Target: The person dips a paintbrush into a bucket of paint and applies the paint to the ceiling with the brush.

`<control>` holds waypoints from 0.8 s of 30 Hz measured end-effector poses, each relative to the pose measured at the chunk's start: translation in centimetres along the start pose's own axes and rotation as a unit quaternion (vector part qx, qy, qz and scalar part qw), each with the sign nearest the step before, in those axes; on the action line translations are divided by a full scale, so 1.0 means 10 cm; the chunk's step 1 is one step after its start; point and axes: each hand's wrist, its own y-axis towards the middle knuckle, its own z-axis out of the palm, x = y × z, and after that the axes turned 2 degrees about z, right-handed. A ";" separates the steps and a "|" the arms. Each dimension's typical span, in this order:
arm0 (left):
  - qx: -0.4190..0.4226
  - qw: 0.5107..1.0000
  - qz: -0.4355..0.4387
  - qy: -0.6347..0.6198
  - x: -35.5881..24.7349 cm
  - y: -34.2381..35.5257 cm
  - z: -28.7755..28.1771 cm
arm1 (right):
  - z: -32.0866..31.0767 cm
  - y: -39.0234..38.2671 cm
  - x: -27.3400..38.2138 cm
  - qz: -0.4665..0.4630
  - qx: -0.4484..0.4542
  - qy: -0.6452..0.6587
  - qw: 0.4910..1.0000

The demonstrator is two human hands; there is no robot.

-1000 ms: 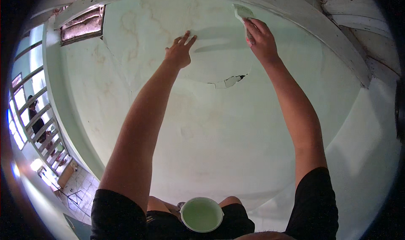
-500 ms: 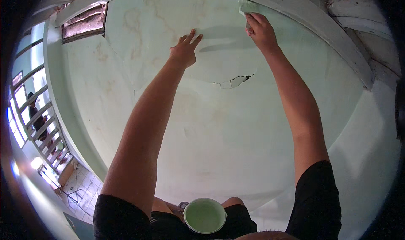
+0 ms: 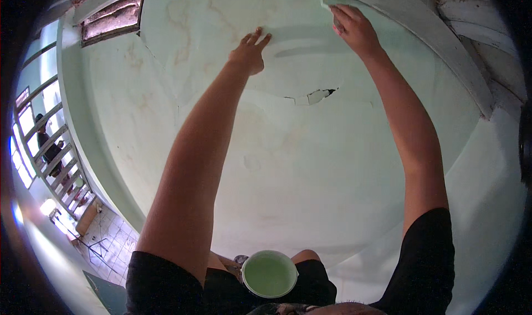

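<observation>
Against the upper part of a pale green wall [image 3: 310,165], my right hand [image 3: 356,31] grips a paintbrush [image 3: 326,2]. The bristle end touches the wall just under a pale beam, beside a patch of greener paint; the handle is mostly hidden in my fingers. My left hand [image 3: 249,53] rests with fingers spread on the wall, left of the brush, and holds nothing. Between my legs at the bottom is a round white-rimmed bucket [image 3: 270,274] of light green paint. Below and between my hands, the wall has a jagged crack with a broken flap [image 3: 317,96].
Pale beams [image 3: 410,24] run along the top right. A framed vent opening [image 3: 113,18] is at the upper left. Beyond a slatted railing [image 3: 61,168] on the left stands another person [image 3: 49,146]. Further down are a lit lamp [image 3: 49,207], its stand and a tiled floor [image 3: 111,243].
My right hand and the brush have shifted slightly right along the top of the wall. My left hand stays spread on the wall. The whole view has tilted a little.
</observation>
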 end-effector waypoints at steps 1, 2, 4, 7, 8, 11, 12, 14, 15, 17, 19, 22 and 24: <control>-0.001 1.000 0.001 -0.014 0.00 -0.01 -0.02 | 0.03 0.01 -0.04 -0.011 -0.004 -0.012 1.000; -0.002 1.000 0.003 -0.029 -0.01 -0.02 -0.04 | 0.05 -0.06 -0.04 -0.011 0.001 -0.014 1.000; 0.017 0.999 -0.011 -0.028 -0.02 -0.07 -0.11 | 0.18 -0.18 0.02 0.005 0.038 0.024 0.999; 0.021 0.999 0.007 -0.034 0.07 -0.06 -0.09 | 0.22 -0.55 0.31 0.008 0.089 0.042 0.995; 0.020 0.999 0.019 -0.026 0.13 -0.05 -0.05 | 0.21 -0.67 0.46 0.005 0.110 0.076 0.991; 0.021 0.999 0.030 -0.019 0.19 -0.07 -0.01 | -0.09 -0.71 0.88 0.044 0.213 0.179 0.960; 0.024 0.999 0.032 -0.024 0.16 -0.07 0.01 | -0.20 -0.67 0.93 0.088 0.294 0.242 0.921; 0.022 0.999 0.029 -0.017 0.17 -0.06 0.00 | -0.20 -0.60 0.81 0.139 0.260 0.281 0.913; 0.020 0.999 0.030 -0.012 0.12 -0.05 -0.01 | -0.19 -0.48 0.65 0.211 0.299 0.291 0.884; 0.023 0.999 0.032 -0.018 0.05 -0.02 -0.03 | -0.08 -0.27 0.20 0.226 0.304 0.275 0.884; -0.012 0.999 0.018 -0.025 0.18 0.00 0.08 | 0.05 0.04 -0.08 0.174 0.233 0.203 0.935; -0.018 0.999 0.029 -0.024 0.18 0.05 0.14 | 0.04 0.46 -0.46 0.171 0.165 0.043 0.970; -0.004 1.000 0.021 -0.020 0.13 0.01 0.11 | 0.03 0.50 -0.45 0.150 0.132 -0.055 0.978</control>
